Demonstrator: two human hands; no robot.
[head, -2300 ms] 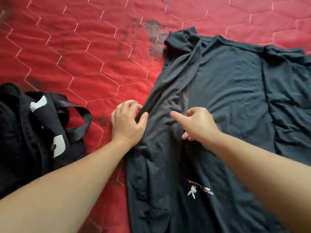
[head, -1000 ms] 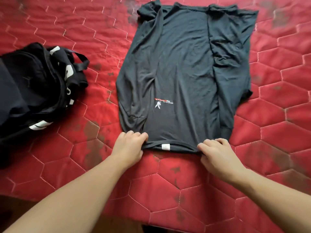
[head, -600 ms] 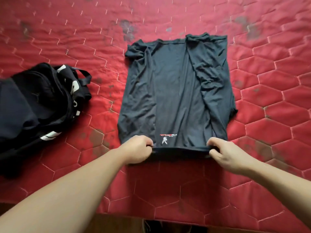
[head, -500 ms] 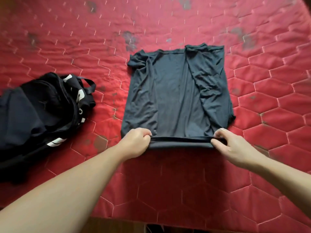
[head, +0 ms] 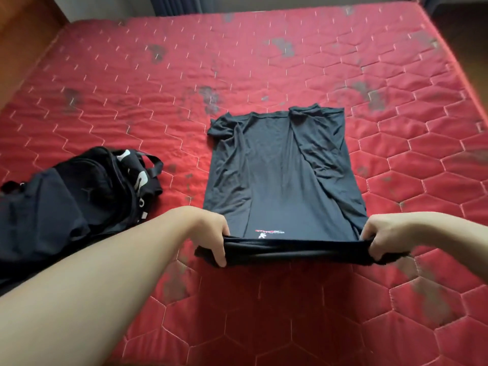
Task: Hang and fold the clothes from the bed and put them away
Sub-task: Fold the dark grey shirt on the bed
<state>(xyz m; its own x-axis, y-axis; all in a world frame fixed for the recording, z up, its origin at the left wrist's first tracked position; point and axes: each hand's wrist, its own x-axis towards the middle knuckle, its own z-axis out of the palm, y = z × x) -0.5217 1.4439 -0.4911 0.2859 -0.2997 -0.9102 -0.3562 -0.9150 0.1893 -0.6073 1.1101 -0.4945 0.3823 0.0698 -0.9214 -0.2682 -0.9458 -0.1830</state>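
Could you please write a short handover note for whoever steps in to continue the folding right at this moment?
Left hand: grips the near-left corner of the dark T-shirt, lifted off the bed.
Right hand: grips the near-right corner the same way; the near edge is stretched taut between them.
The rest of the shirt lies flat on the red mattress, both sides already folded inward.
A black bag with dark clothes lies to the left.
Done: side folds.
Left: probably carry the near edge over toward the collar end, smooth it, put the shirt away, then deal with the remaining clothes.
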